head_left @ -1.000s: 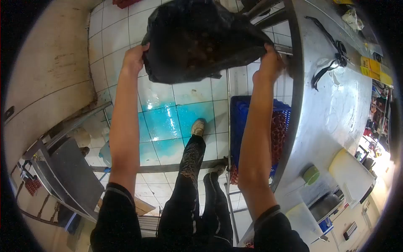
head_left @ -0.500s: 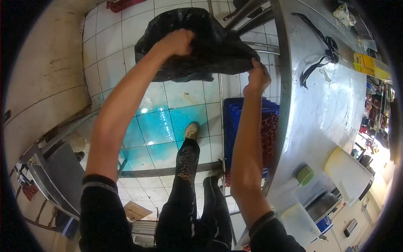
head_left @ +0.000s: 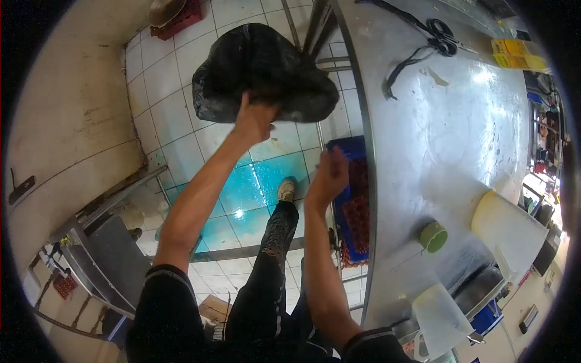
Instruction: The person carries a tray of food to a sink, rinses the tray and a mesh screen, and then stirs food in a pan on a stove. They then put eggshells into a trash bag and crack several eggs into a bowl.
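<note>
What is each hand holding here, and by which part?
The left hand grips the black plastic bag at its lower edge, bunching the plastic. The right hand holds nothing; it is off the bag, above the blue crate.

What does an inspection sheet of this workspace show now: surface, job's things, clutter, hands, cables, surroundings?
Surface: shiny steel table, smeared.
Job's things: crumpled black plastic bag, lifted above the white tiled floor.
Clutter: green tape roll, yellow boxes, white plastic jug.
Hands: left hand grips the bag's lower edge; right hand is free, holds nothing.
Cables: black cord on the table.
Surroundings: blue plastic crate under the table; blue wet patch.
</note>
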The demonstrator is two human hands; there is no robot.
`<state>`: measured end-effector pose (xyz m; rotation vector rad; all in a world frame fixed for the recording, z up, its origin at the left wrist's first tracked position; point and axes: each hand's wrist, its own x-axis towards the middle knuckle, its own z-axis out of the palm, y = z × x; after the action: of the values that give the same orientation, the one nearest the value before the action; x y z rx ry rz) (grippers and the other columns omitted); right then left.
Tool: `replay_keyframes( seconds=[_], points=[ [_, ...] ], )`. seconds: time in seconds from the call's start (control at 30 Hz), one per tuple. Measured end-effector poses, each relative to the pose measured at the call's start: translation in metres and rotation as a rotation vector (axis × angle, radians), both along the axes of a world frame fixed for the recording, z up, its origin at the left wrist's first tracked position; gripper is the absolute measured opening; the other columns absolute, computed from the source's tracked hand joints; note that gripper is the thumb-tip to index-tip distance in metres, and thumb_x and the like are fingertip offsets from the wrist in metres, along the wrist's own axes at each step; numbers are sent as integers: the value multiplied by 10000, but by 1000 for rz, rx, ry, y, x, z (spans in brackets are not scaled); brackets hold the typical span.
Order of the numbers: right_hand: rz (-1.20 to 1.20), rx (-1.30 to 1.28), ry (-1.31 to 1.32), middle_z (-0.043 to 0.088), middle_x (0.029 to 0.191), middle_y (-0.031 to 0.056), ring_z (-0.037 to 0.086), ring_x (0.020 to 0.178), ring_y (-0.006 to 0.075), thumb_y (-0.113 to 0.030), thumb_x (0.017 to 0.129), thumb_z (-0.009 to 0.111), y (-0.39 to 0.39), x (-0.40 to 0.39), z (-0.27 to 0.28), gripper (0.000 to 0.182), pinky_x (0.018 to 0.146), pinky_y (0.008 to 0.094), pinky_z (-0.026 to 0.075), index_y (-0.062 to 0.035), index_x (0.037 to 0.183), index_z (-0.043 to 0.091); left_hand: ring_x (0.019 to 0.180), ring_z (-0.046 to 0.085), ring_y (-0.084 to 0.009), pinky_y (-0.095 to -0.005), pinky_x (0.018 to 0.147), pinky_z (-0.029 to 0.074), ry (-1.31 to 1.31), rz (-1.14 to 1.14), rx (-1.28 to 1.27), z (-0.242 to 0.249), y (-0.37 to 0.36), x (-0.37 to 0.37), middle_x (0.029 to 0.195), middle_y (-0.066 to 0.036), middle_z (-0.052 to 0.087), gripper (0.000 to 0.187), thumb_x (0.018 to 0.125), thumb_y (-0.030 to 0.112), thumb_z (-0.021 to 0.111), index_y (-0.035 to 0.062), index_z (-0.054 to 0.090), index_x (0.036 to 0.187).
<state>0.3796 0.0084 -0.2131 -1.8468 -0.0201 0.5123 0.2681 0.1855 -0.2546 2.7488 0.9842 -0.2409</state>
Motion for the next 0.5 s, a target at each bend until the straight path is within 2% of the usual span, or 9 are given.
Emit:
replay_keyframes(
  seconds=[0.1,0.17,0.2,0.23,0.3,0.37,0.43,0.5],
  points=[
    [174,-117,22,670,926,60,577,687,94,-90,872,671,-27,-18,21,262,619,259,473,-6,1119,647,1143,559,-285,-552,1078,255,217,-161,-174,10,-27,-4,1078,-139,641,364,760,74,619,109,674,1118],
    [300,-138,81,670,935,57,568,679,82,-71,856,687,-30,-22,33,296,600,247,466,-22,1144,641,1084,586,-287,-532,1056,296,38,-166,-177,-5,-39,-17,997,-121,650,294,735,48,599,110,695,1006],
    [370,-69,-1,669,932,65,571,707,76,-63,843,699,-15,-16,36,323,600,238,469,-33,1159,635,1054,599,-288,-522,1044,317,-49,-168,-172,-10,-41,-24,956,-113,655,266,723,35,589,110,706,950],
    [436,-4,-82,668,929,73,574,734,71,-56,831,710,10,-6,35,352,601,229,473,-44,1173,630,1052,601,-298,-515,1030,337,-35,-166,-168,-9,-44,-28,978,-125,652,275,716,36,602,103,706,962],
    [302,323,475,611,816,30,517,696,104,-96,848,698,76,9,26,146,669,267,475,-11,961,660,1047,605,-320,-501,1001,377,-14,-166,-151,-9,-47,-29,1022,-149,646,299,701,39,627,88,705,986],
    [104,453,1215,539,725,47,502,673,164,-71,849,656,130,40,-24,70,736,332,499,-34,839,598,1023,613,-323,-487,988,398,-12,-85,-227,3,-51,-27,1022,-146,648,303,699,44,638,87,707,990],
    [-91,668,1323,480,672,60,502,676,207,-62,843,621,168,51,-82,122,723,368,486,-76,770,524,1016,615,-332,-481,977,416,5,-38,-273,3,-52,-29,1035,-148,650,304,710,68,657,84,703,1010],
    [-144,572,1170,492,676,65,504,673,201,-75,835,621,175,57,-106,110,698,369,464,-84,783,525,1026,612,-347,-484,968,429,42,-22,-303,-1,-54,-33,1061,-152,651,310,736,112,685,81,693,1045]
  ],
)
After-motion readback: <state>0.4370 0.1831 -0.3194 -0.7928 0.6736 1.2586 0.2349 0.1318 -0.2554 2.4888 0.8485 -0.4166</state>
